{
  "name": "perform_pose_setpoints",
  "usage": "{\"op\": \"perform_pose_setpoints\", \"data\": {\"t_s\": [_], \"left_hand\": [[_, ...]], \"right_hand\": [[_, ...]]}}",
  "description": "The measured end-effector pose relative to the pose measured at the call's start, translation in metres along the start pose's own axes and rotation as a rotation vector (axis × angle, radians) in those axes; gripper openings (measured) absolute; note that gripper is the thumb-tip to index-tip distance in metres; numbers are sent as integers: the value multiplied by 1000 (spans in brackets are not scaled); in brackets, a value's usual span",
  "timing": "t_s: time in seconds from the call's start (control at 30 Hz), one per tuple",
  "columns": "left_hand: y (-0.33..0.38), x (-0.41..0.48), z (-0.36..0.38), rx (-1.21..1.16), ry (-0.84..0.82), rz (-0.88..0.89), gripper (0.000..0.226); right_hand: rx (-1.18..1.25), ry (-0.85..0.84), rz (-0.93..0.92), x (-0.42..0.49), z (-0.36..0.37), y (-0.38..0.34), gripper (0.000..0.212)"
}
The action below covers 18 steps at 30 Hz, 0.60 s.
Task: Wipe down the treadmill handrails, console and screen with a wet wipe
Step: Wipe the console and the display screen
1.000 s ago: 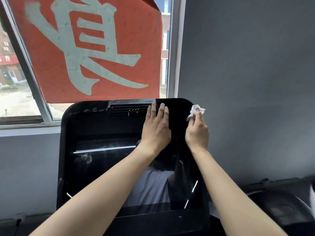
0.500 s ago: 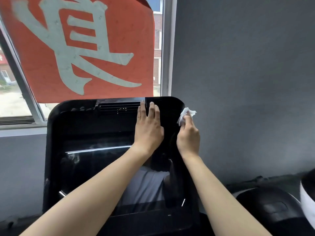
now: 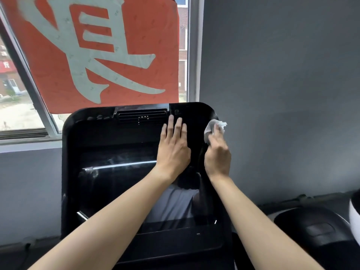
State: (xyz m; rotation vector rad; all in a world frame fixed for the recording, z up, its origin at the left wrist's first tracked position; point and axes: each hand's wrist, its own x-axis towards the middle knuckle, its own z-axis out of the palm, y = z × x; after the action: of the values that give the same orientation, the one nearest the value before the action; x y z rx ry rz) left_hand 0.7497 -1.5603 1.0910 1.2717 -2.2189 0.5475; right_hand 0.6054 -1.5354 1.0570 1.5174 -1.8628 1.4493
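Counting two grips, one wet wipe, one treadmill console and one screen. Pressing flat on the top right part of the black console (image 3: 97, 133) with the left grip (image 3: 173, 145), fingers straight and close together. Pinching the wet wipe (image 3: 210, 128) in the right grip (image 3: 217, 152), fingers curled round it, right against the console's right edge, just under the round top corner. Looking small, white and crumpled, with a bit poking out above the fingers. Shining dark and glossy on the screen (image 3: 116, 188), with one pale streak across it. Showing one long vent slot (image 3: 142, 114) at the top middle. Hanging behind in one window (image 3: 19, 114), one red banner (image 3: 136, 26) with a big pale sign.
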Motion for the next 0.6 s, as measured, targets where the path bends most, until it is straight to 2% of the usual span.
{"op": "perform_pose_setpoints", "data": {"t_s": [0.1,0.2,0.37,0.47,0.6], "left_hand": [[-4,-6,4,0,-4,-1,63],[-3,-6,5,7,-24,-19,62],[-2,-8,8,-12,-35,-32,64],[-3,-9,9,-16,-36,-29,62],[-5,-8,8,-27,-29,-11,60]], "right_hand": [[-48,11,-6,-25,8,8,29],[-75,-29,8,-6,8,1,29],[-88,-139,-75,27,6,-11,40],[-144,-104,-168,2,10,-4,37],[-186,-76,-216,-23,9,-8,48]]}}
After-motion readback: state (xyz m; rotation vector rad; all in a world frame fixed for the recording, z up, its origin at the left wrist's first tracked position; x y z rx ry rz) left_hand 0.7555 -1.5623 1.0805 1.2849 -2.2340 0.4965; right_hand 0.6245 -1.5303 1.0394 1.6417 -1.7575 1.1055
